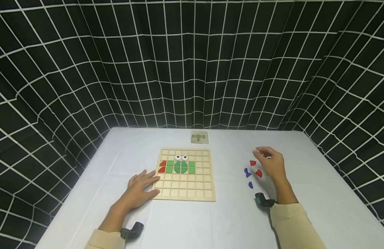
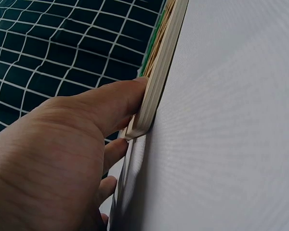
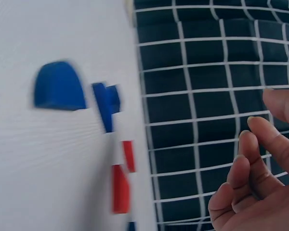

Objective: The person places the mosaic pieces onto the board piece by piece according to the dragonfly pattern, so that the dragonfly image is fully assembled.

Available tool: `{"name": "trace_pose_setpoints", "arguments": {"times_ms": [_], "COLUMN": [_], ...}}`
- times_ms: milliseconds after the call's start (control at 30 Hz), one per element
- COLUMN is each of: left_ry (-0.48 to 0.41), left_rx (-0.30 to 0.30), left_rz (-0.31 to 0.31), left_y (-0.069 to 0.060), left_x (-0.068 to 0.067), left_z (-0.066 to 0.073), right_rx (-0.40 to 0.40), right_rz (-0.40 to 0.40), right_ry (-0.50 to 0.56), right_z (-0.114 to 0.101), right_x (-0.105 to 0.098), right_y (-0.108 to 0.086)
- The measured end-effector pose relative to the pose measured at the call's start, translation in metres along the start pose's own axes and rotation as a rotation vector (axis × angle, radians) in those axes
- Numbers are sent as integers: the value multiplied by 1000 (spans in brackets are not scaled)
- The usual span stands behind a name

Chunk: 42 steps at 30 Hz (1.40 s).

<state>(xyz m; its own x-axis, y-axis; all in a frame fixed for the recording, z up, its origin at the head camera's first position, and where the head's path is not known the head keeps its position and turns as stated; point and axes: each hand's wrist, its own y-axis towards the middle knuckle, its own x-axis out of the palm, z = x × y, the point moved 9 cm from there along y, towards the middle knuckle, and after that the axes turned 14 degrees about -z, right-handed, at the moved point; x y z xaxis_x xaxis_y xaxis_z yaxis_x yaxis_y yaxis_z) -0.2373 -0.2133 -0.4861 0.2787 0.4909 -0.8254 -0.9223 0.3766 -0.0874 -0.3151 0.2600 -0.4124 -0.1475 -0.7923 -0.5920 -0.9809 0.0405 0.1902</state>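
My left hand [image 1: 138, 189] lies spread at the left edge of a wooden grid board [image 1: 192, 193], thumb and fingertips touching its rim. Close up in the left wrist view, the thumb rests over the board's corner. Green pieces [image 1: 181, 167], red pieces [image 1: 162, 163] and two eye pieces [image 1: 181, 157] sit in the grid. To the right, my right hand [image 1: 274, 164] is raised over loose red quarter-circles [image 1: 258, 173] and several small blue pieces [image 1: 250, 185]. The right wrist view shows its thumb and fingers [image 3: 274, 139] loosely bent and apart, with nothing between them.
Behind the board lies a small pattern card [image 1: 199, 137] with a similar picture. A white cloth covers the table [image 1: 229, 221]. Dark curtains with a white grid [image 1: 192, 69] stand around the back and sides. Each wrist wears a dark camera [image 1: 133, 231].
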Motion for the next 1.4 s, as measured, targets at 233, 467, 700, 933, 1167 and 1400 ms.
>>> {"name": "trace_pose_setpoints", "arguments": {"times_ms": [233, 467, 700, 933, 1167, 1400], "left_ry": [-5, 3, -9, -9, -13, -14], "left_rx": [-9, -25, -34, -22, -18, -23], "left_rz": [3, 2, -2, 7, 5, 2], "left_y": [-3, -7, -6, -4, -1, 1], "left_x": [-1, -2, -2, -2, -2, 0], "left_z": [-1, -2, -5, -3, -2, -2], "right_rx": [83, 140, 131, 82, 77, 58], "right_rz": [-80, -199, -267, -281, -280, -288], "right_ry": [-31, -214, -323, -320, -339, -364], "right_z": [28, 51, 51, 46, 45, 46], "right_x": [16, 35, 43, 44, 44, 45], "right_y": [3, 7, 8, 9, 8, 8]}}
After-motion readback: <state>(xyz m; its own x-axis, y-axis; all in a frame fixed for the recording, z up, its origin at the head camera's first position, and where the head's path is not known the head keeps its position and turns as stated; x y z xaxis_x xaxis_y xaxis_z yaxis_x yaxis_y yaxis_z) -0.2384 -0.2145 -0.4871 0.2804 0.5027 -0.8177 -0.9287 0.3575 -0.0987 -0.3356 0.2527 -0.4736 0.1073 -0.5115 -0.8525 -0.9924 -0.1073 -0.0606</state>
